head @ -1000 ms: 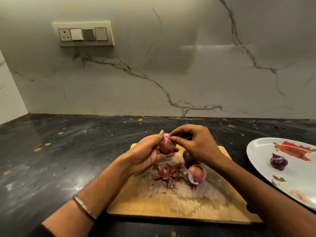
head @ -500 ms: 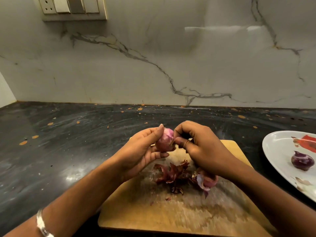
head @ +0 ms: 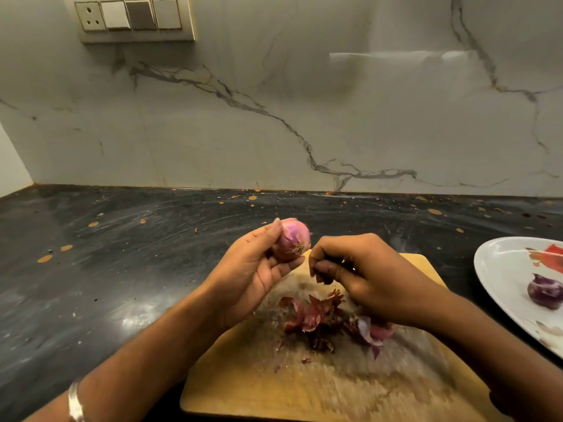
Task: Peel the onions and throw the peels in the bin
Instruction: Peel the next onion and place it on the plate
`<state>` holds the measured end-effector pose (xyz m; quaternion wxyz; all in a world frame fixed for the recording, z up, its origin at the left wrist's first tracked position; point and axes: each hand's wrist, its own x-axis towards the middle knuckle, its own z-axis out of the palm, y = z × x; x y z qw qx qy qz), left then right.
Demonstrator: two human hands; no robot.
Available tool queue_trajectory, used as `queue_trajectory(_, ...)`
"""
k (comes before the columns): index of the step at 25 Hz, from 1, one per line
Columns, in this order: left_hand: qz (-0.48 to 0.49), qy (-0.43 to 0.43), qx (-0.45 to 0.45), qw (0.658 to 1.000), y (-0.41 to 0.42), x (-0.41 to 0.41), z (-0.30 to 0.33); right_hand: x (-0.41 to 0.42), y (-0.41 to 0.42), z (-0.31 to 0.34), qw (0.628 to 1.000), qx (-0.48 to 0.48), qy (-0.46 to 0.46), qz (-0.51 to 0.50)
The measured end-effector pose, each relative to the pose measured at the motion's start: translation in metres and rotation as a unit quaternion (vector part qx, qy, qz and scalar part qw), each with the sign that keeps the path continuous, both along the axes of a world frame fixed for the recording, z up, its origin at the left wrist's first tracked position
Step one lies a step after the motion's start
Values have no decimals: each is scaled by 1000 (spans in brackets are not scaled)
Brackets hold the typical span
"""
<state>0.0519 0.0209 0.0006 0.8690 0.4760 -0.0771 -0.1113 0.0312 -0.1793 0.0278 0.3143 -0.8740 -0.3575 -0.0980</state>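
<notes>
My left hand (head: 249, 275) holds a small pink onion (head: 292, 239) above the far end of the wooden cutting board (head: 304, 388), root end facing me. My right hand (head: 365, 275) is just right of the onion, apart from it, fingers pinched together; whether a scrap of peel is between them I cannot tell. A pile of reddish peels (head: 313, 315) lies on the board below both hands. A part-peeled onion (head: 376, 330) lies on the board, partly hidden under my right wrist. No bin is in view.
A white plate (head: 505, 269) at the right edge carries a dark purple peeled onion (head: 545, 295). The black counter (head: 122, 254) stretches left and back to a marble wall with a switch panel (head: 134, 16).
My right hand has pulled away from the onion, down and to the right. My left hand has turned the onion so its root end faces me. The camera view has shifted.
</notes>
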Motion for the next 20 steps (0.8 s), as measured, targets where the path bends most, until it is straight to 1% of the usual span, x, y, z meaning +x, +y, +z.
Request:
queue_trajectory(2,-7,-11,1,1000,-1,0,-1,-1,-2,1,1000,-22,-14,-1)
queue_trajectory(4,-10,-24,9,1000,-1,0,0,0,-3,2,1000,-17,-13,-18)
queue_trajectory(7,-7,-35,39,999,1,-1,1,1,-7,2,995,66,-4,-69)
queue_trajectory(8,-6,-42,57,997,1,-2,2,1,-9,2,992,93,12,-81)
queue_trajectory(10,-9,-59,84,995,1,-3,2,1,-10,2,988,110,50,-93)
queue_trajectory(13,-25,-63,85,994,-1,-5,2,1,-10,2,984,121,36,-124)
queue_trajectory(14,-31,-64,85,994,-1,-6,2,1,-10,2,984,123,36,-126)
queue_trajectory(16,-34,-74,95,992,-2,-7,4,2,-9,0,981,144,66,-109)
queue_trajectory(18,-37,-88,102,990,-2,-7,4,3,-7,-4,970,197,99,-101)
queue_trajectory(20,-47,-91,94,990,-1,-7,4,5,-6,-9,962,235,94,-105)
